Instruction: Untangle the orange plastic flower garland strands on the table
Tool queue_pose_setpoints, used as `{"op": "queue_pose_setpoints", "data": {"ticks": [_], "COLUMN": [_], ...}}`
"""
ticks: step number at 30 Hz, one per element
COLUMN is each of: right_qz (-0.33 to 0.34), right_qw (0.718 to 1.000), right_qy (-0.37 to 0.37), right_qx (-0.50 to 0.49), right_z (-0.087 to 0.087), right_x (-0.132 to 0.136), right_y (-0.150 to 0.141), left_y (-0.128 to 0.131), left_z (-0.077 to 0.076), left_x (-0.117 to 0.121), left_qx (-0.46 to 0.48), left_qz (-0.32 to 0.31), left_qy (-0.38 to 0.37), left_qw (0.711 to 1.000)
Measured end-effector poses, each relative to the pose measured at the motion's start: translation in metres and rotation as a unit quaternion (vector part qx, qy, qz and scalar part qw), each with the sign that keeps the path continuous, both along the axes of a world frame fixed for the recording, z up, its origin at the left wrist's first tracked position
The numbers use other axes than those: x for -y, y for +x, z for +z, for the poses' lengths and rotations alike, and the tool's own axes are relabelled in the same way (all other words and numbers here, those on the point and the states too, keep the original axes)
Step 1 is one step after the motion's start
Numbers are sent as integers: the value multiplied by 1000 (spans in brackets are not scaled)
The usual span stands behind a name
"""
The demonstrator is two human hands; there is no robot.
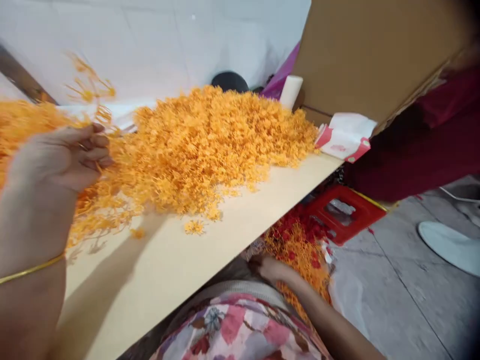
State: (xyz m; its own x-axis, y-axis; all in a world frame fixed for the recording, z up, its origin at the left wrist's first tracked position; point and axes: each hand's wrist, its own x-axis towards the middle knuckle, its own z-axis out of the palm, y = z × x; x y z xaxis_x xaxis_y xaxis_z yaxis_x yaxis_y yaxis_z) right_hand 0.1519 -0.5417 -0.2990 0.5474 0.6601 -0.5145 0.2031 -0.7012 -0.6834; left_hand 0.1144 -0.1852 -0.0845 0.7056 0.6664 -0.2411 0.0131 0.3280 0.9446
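Note:
My left hand (78,155), a gold bangle at its wrist, is raised over the left part of the table (180,260). Thumb and fingertips pinch an orange plastic flower sprig (90,92), its thin branches blurred above the fingers. Behind and beside that hand spreads a big heap of orange plastic flower pieces (210,140). One loose flower piece (194,227) lies in front of the heap. Below the table edge, my right hand (268,267) is low by my lap, beside more orange pieces (296,245) mixed with red ones. Its fingers are dark and smeared.
A large cardboard box (367,55) stands at the back right, with a red and white packet (345,137) by it. On the floor are a red plastic stool (343,212) and a white round object (450,245). A person's dark red clothing (412,145) shows at right.

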Motion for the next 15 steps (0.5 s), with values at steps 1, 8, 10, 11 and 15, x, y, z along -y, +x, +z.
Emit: {"op": "queue_pose_setpoints", "data": {"ticks": [1, 8, 10, 11, 15], "right_qz": [26, 116, 71, 73, 186], "right_qw": [1000, 941, 920, 911, 906], "right_qy": [10, 243, 215, 187, 93], "right_qx": [15, 203, 319, 359, 369], "right_z": [21, 139, 140, 137, 125], "right_x": [1, -12, -30, -40, -87], "right_y": [-5, -11, 0, 6, 21], "left_y": [-3, -13, -19, -21, -29], "left_z": [5, 25, 31, 34, 43], "left_x": [11, 15, 11, 10, 9], "left_qx": [64, 165, 181, 185, 206], "left_qz": [-6, 39, 55, 63, 87], "left_qy": [39, 51, 46, 41, 30], "left_qw": [997, 984, 981, 980, 974]}}
